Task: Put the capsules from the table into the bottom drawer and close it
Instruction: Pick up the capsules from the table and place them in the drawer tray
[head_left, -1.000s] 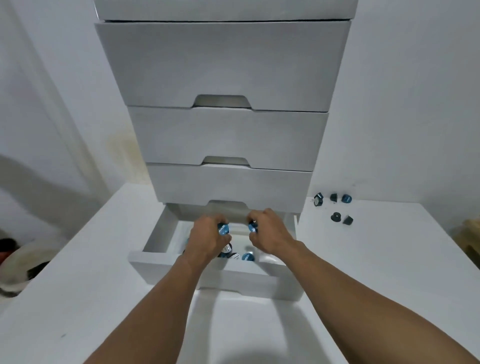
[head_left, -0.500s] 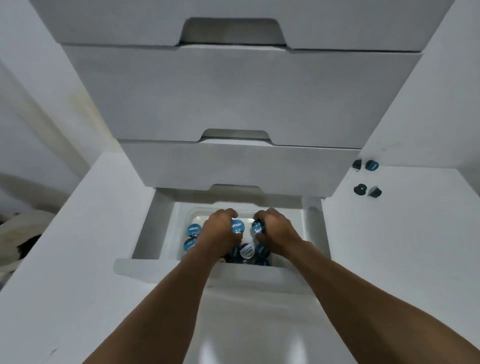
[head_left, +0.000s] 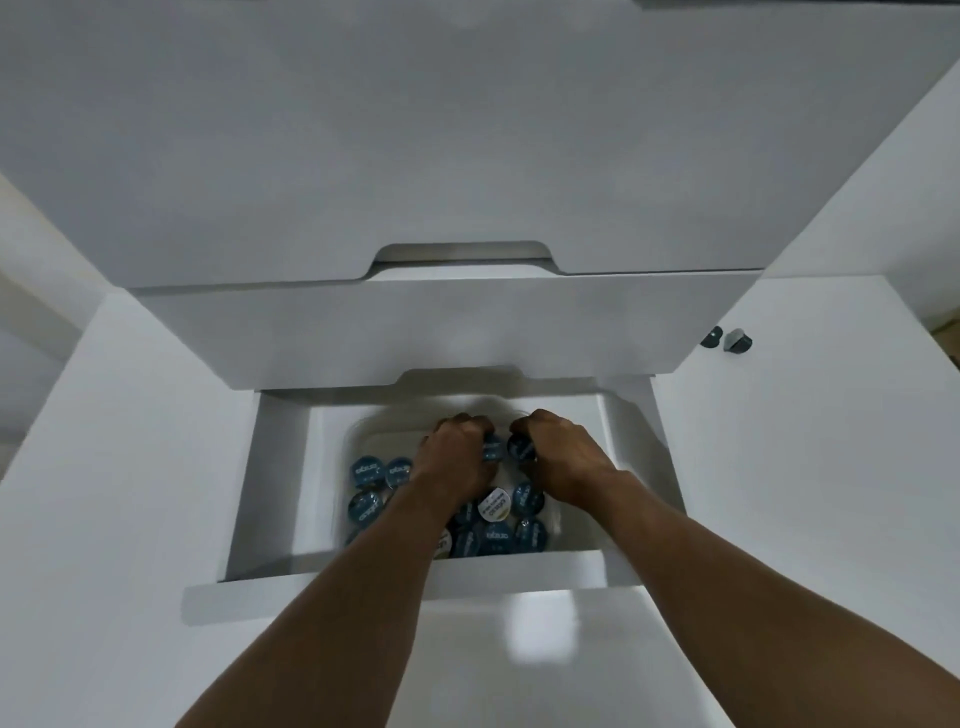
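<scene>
The bottom drawer of a white cabinet stands pulled out over the table. Inside it lie several blue-lidded capsules, and one with a white lid. Both my hands are down inside the drawer. My left hand is curled round a blue capsule. My right hand is curled round another blue capsule. The two held capsules hang side by side over the pile. Two more dark capsules rest on the table to the right of the cabinet.
The closed drawer above overhangs the back of the open one, close over my knuckles. White table surface spreads on both sides of the drawer. A wall stands behind at the right.
My head has come closer and lower, so the drawer fills more of the view. Both hands have stayed inside the drawer, still holding their capsules.
</scene>
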